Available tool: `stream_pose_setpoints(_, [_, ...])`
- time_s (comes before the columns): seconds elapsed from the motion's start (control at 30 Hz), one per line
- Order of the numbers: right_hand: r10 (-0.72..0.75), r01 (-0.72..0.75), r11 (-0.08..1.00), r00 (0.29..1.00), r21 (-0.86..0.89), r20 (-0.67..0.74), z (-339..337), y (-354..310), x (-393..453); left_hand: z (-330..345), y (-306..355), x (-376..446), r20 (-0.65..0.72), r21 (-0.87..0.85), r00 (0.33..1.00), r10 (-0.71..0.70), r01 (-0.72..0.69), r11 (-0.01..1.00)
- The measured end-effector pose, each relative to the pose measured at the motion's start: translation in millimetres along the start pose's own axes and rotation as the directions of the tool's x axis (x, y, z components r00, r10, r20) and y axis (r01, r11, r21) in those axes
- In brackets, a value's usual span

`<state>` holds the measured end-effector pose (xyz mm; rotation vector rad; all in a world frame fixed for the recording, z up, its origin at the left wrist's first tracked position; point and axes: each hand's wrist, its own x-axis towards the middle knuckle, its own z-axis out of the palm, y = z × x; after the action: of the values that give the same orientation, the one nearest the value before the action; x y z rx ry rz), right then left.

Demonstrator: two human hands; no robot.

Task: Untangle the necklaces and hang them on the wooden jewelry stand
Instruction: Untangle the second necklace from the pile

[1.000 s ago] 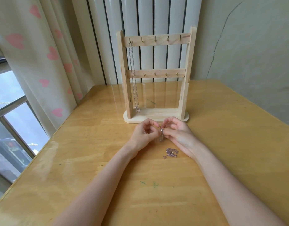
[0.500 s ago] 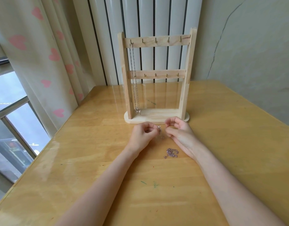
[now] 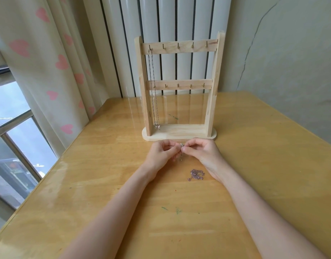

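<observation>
Left hand [image 3: 161, 153] and right hand [image 3: 202, 153]: both grips pinch fine silver chain necklace [image 3: 181, 146] above glossy wooden worktop [image 3: 105, 174], at 6 o'clock of pale wooden jewelry stand [image 3: 179, 86]. Pink chain heap [image 3: 196, 174] lies at 5 o'clock of hands. Risk: hard pull likely tightens knot; slack loop may snag heap.

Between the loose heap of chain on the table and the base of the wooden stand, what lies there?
In the head view, both hands: the left hand and right hand pinch a small necklace between the chain heap and the stand's base.
</observation>
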<state>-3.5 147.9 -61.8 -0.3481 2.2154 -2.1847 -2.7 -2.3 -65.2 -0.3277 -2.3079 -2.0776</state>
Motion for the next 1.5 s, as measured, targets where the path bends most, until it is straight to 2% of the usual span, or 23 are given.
stream_pose_setpoints(0.17, [0.003,-0.004,1.0,0.998,-0.019,-0.06,2.5,-0.8,0.2,8.2,-0.3,1.2,-0.009,0.198,1.0,0.002,0.0,0.98])
stream_pose_setpoints(0.27, [0.035,-0.016,0.992,0.988,0.124,-0.148,-3.0,-1.7,2.5,6.7,-3.3,1.9,-0.027,0.272,0.999,0.039,-0.03,0.962])
stream_pose_setpoints(0.37, [0.053,-0.021,0.965,0.992,0.26,-0.116,-8.2,-3.8,2.1,4.3,-1.4,0.9,-0.026,0.159,0.998,0.063,-0.059,0.985])
stream_pose_setpoints(0.43, [0.035,-0.023,0.975,0.998,0.223,-0.049,-6.8,-3.0,1.6,3.0,1.6,-0.7,-0.01,0.051,0.998,0.068,-0.067,0.996])
stream_pose_setpoints(0.5, [0.027,-0.025,0.988,1.0,0.153,-0.012,-4.3,-1.4,1.5,2.4,2.9,-1.6,0.001,0.013,0.998,0.07,-0.07,0.997])
stream_pose_setpoints(0.73, [0.008,-0.005,0.997,0.999,0.073,-0.034,-2.1,-1.1,0.5,4.2,-1.4,-0.3,-0.037,0.086,0.995,0.093,-0.089,0.992])
stream_pose_setpoints(0.97, [0.05,-0.049,0.997,0.998,0.063,-0.024,-0.9,-2.4,0.7,8.4,1.1,0.8,-0.048,0.119,0.998,0.036,-0.03,0.992])
stream_pose_setpoints(1.1, [0.041,-0.045,0.994,0.998,0.104,0.038,2.4,-2.1,2.7,6.1,1.7,0.2,-0.046,-0.042,0.998,-0.035,0.033,0.999])
stream_pose_setpoints(1.23, [0.024,-0.027,0.999,0.998,0.045,0.062,6.6,-3.2,3.6,1.7,1.2,-0.2,-0.031,-0.259,0.995,-0.091,0.08,0.962])
stream_pose_setpoints(1.3, [0.004,-0.005,1.0,0.999,0.024,0.04,6.2,-2.3,2.9,1.3,1.4,-0.2,-0.013,-0.304,0.994,-0.105,0.097,0.948])
stream_pose_setpoints(1.5, [-0.015,0.017,0.999,0.998,0.036,-0.061,2.5,1.7,3.1,4.3,-1.2,1.9,0.015,-0.092,0.999,-0.031,0.032,0.995])
